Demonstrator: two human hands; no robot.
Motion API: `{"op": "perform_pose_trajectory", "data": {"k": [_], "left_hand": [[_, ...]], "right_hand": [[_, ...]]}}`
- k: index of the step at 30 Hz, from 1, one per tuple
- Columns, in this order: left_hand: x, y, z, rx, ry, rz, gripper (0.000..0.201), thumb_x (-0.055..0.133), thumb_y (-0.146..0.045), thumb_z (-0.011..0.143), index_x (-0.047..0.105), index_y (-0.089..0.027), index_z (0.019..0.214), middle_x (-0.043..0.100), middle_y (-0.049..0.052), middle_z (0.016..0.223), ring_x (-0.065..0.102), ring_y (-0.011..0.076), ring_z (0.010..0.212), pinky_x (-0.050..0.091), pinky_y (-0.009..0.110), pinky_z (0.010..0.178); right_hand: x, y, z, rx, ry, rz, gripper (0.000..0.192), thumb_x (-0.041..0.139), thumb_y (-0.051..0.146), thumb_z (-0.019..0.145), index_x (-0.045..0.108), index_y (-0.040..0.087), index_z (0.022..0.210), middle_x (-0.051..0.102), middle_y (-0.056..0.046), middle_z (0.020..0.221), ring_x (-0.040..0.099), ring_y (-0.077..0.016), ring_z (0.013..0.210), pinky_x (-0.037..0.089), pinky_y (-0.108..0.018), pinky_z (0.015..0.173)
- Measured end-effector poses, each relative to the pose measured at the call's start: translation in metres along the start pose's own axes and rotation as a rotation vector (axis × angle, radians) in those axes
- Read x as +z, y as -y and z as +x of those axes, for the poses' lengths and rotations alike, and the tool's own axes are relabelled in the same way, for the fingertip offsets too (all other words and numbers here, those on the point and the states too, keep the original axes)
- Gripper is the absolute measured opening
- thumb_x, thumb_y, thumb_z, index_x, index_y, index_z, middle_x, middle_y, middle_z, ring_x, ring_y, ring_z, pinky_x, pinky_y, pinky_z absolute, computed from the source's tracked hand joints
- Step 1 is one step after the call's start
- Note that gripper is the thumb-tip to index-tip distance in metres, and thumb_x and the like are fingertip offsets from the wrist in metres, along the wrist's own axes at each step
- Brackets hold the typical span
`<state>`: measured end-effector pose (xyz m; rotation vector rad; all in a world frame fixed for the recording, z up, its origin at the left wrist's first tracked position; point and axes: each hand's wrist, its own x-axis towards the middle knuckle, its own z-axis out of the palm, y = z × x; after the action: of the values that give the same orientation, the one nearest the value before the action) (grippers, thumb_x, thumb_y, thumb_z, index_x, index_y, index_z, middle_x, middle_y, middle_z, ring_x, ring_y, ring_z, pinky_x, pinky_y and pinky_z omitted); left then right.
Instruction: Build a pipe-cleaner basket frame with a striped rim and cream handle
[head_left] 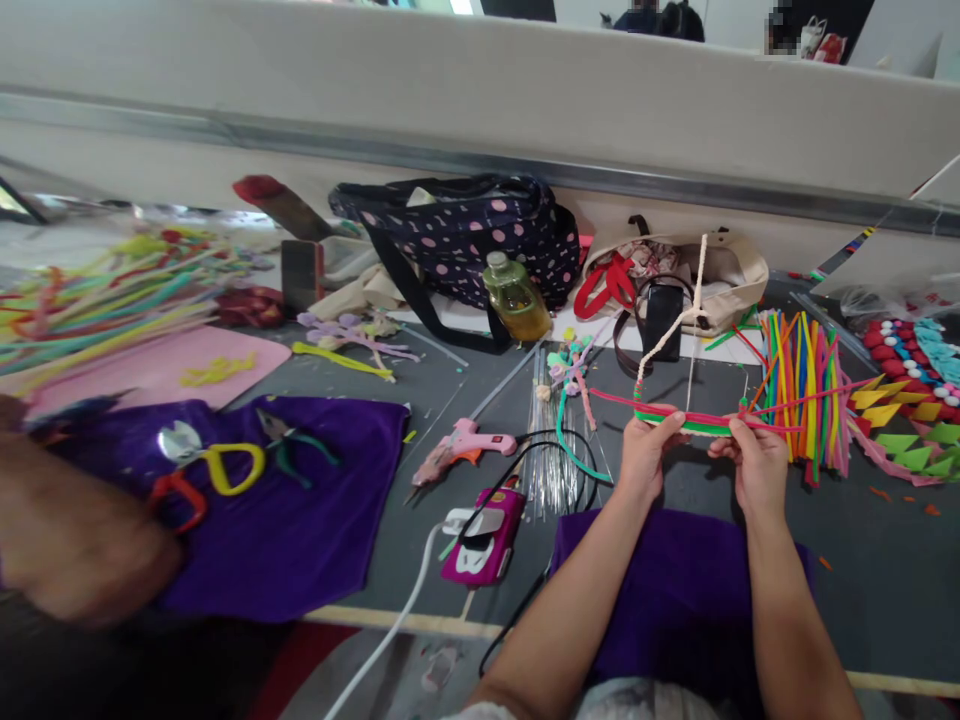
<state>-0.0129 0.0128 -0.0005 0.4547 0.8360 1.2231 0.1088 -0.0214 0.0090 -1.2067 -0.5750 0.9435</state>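
Both hands up over the grey table (862, 560), working one piece between them. Left hand (646, 455) pinches the left end of a flat bundle of pipe cleaners (686, 420), green, red and pink strands laid side by side; thumb on top, fingers curled shut beneath. Right hand (757, 462) closes on the bundle's right end the same way. A cream pipe cleaner (679, 322) rises from the left end, kinks, and runs up towards the beige tote bag (739, 275). Pink strands trail off to the right.

Handling, as I judge it: very light, fuzzy, a wire core that bends and keeps its bend. Not fragile, but the strands would likely splay if held loosely. Best gripped at the two ends, as now, pressing the flat faces.

Surface: purple cloth (679, 590) just under the forearms, a second purple cloth (315, 520) to the left carrying pliers (289, 440) and scissors. Pink glue gun (469, 445) and a magenta phone (487, 540) lie between. Upright sheaf of coloured pipe cleaners (802, 395) just beyond the right hand; red, yellow and green felt triangles (907, 425) further right. Polka-dot bag (480, 240) and a bottle of yellowish liquid (516, 298) at the back, against a pale wall (480, 90). Blurred arm of someone else at far left.
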Motion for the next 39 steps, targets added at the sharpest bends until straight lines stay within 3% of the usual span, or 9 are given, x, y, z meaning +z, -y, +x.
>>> {"op": "perform_pose_trajectory", "data": {"k": [4,16,29,39], "left_hand": [[-0.0003,0.003,0.0011,-0.032,0.001,-0.014,0.041,0.084,-0.03,0.051,0.06,-0.014,0.079,0.062,-0.002,0.063,0.059,0.0104,0.052,0.05,0.024,0.055],[0.0018,0.0027,0.0009,0.095,-0.113,-0.037,0.036,0.083,-0.026,0.051,0.057,-0.015,0.072,0.066,0.0,0.063,0.058,0.0098,0.049,0.047,0.023,0.055],[0.0004,0.0012,0.0022,0.004,-0.042,-0.113,0.036,0.083,-0.022,0.05,0.056,-0.014,0.072,0.066,0.0,0.064,0.058,0.0083,0.05,0.048,0.02,0.055],[0.0039,0.0028,-0.0019,0.123,-0.04,-0.069,0.031,0.082,-0.024,0.054,0.056,-0.015,0.07,0.066,0.0,0.065,0.061,0.0113,0.056,0.047,0.023,0.057]], "right_hand": [[-0.0018,-0.0027,0.0008,-0.032,-0.002,-0.052,0.026,0.07,0.038,0.07,0.066,0.014,0.078,0.063,0.0,0.051,0.06,-0.0146,0.043,0.05,-0.025,0.045],[-0.0051,-0.0067,0.0023,-0.114,0.024,-0.251,0.033,0.059,0.045,0.08,0.07,0.015,0.084,0.067,-0.003,0.059,0.063,-0.0175,0.049,0.051,-0.028,0.046],[-0.0032,-0.0039,0.0052,0.038,0.028,0.066,0.024,0.07,0.035,0.071,0.062,0.013,0.072,0.062,-0.002,0.054,0.062,-0.0159,0.046,0.04,-0.02,0.035],[0.0006,-0.006,0.0036,0.097,0.025,0.146,0.027,0.073,0.039,0.068,0.06,0.015,0.072,0.055,0.003,0.053,0.057,-0.0116,0.048,0.04,-0.019,0.035]]}}
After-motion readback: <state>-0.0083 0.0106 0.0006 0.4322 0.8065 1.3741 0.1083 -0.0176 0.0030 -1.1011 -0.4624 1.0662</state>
